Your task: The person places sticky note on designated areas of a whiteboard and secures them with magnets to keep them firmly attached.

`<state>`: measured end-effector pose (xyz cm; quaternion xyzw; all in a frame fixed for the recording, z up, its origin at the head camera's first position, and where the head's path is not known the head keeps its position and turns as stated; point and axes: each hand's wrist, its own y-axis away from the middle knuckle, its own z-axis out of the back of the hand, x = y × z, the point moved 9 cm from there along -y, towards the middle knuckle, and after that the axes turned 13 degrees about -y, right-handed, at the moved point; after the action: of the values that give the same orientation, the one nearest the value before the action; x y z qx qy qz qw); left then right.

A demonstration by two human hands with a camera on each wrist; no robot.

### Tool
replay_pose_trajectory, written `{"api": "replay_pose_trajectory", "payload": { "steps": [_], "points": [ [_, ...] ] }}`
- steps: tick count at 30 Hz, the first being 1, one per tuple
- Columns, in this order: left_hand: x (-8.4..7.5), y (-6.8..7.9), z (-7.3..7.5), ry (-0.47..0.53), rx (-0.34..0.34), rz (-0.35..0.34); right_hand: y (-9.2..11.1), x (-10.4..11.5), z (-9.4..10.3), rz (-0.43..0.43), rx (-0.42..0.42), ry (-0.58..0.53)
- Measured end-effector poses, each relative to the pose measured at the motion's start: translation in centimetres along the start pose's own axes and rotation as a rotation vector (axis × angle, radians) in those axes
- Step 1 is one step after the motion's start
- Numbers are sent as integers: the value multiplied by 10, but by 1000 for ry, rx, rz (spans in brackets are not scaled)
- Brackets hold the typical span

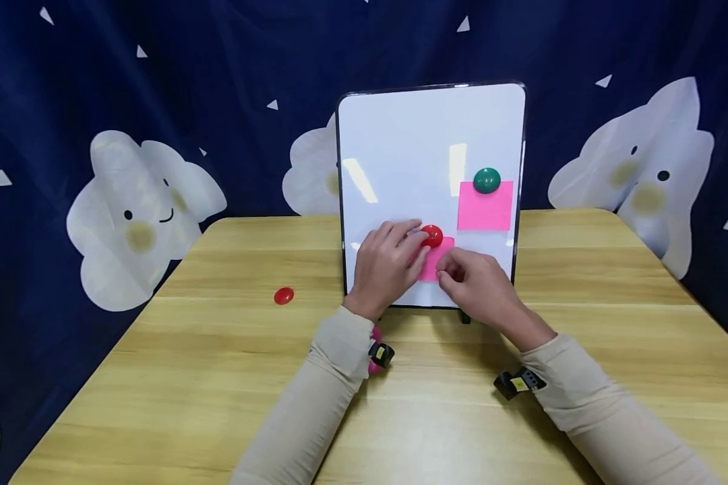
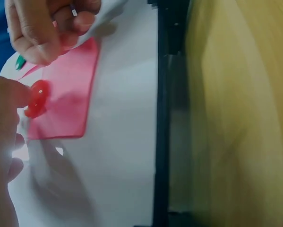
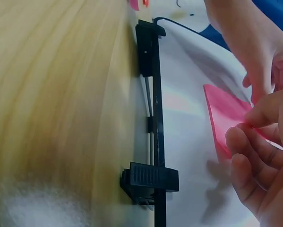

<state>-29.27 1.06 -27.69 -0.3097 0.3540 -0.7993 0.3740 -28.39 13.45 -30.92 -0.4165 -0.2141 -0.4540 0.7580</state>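
Observation:
A white magnetic whiteboard (image 1: 400,148) stands on the table. A pink sticky note (image 1: 431,268), low on the board, has a round red magnet (image 1: 432,236) at its top. My left hand (image 1: 385,266) holds this magnet from the left side with curved fingers. The right hand (image 1: 482,286) pinches the same note by its right edge, between thumb and index finger. In the left wrist view, a pink edge stands off the board beside the right fingers. Higher up to the right, a green magnet (image 1: 487,180) lies over the top of another pink note (image 1: 485,207).
A second red magnet (image 1: 284,295) lies on the wooden table (image 1: 218,377), left of the board. Something pink (image 1: 374,367) shows partly behind the left wrist. Black feet (image 3: 153,177) support the board. A dark blue curtain (image 1: 249,54) with cloud prints hangs behind.

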Motion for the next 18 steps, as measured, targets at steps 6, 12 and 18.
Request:
{"api": "replay_pose_trajectory", "payload": {
  "steps": [6, 12, 18],
  "points": [
    [8, 1, 9, 48, -36, 28, 1, 2, -9, 8, 22, -44],
    [9, 5, 7, 91, -10, 18, 4, 3, -19, 1, 64, -103],
    [22, 11, 12, 184, -4, 74, 7, 7, -31, 1, 138, -146]
  ]
}}
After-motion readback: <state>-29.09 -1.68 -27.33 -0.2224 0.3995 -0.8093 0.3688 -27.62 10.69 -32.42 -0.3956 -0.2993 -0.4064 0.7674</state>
